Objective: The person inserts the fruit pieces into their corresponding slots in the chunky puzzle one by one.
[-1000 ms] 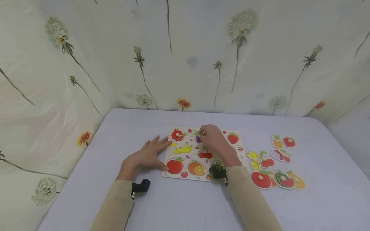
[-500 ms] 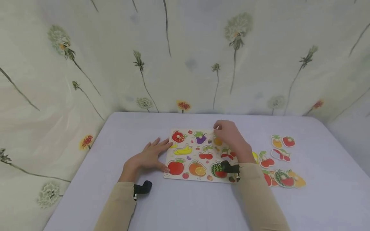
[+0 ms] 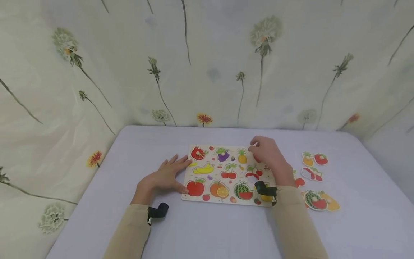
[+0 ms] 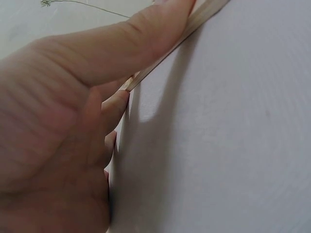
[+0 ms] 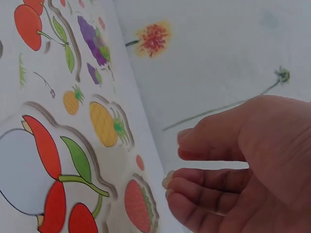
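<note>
Spread flat at the left edge of the fruit puzzle board (image 3: 207, 185) is my left hand (image 3: 163, 177); its thumb and fingertips rest on that edge. My right hand (image 3: 270, 154) hovers over the board's top right corner, partly hiding the printed strawberry. Its fingers are loosely bent, with a gap between thumb and forefinger and nothing held, as the right wrist view shows. A grape piece (image 3: 223, 154) with a knob sits in the top row. To its left, a pomegranate piece (image 3: 198, 153) also lies in the board.
Loose knobbed pieces lie right of the board: a pineapple (image 3: 308, 158), a strawberry (image 3: 321, 159), a red-and-white fruit (image 3: 312, 174), cherries (image 3: 298, 181), a watermelon (image 3: 316, 200) and a yellow fruit (image 3: 332, 202). My right sleeve hides others. A flowered curtain (image 3: 207, 72) hangs behind the table.
My right hand has left the grape piece and moved right across the board's top row, its fingers now empty. The left hand stays on the board's edge.
</note>
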The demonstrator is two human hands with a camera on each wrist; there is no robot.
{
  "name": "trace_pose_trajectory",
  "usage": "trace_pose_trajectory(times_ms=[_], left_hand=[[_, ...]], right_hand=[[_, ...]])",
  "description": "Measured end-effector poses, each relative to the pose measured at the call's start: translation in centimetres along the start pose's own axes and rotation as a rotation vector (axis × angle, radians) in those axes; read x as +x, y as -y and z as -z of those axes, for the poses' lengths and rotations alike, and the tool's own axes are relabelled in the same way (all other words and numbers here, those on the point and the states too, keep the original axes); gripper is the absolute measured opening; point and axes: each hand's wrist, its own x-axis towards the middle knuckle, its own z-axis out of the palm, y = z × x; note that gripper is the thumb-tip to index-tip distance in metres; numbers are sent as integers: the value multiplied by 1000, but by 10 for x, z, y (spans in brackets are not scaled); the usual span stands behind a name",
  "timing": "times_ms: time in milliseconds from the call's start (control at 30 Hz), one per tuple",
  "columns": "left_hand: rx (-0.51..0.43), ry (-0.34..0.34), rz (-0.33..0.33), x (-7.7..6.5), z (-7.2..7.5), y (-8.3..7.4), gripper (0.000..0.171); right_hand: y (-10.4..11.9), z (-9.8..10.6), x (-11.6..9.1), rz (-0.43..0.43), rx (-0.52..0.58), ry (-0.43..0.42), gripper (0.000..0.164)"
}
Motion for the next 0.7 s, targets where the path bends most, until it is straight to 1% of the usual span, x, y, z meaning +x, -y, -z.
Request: trace_pose_trajectory(times_ms=[67,200,367,500,600,700], left_hand=[[11,-2,0,1,0,0,109],[10,-4,-23,1,1,1,109],[4,-9,-28,-2,6,0,108],[-6,-13,-21,-4,8,-2,107],[-10,-15,-25,-5,8,-3,107],[-9,-18,-26,-4,8,-2,108]], right_hand=[[-4,8,-2,-22,-12,28,38],[-12,21,-8,-62,-39,89,41],[-17,30,-12,-82,-44,121,41],[-21,34,-15,-110,-68,151,37],[-25,38,-18,-139,-91,176,31],[-29,42,-22,-151,-110,187,27]])
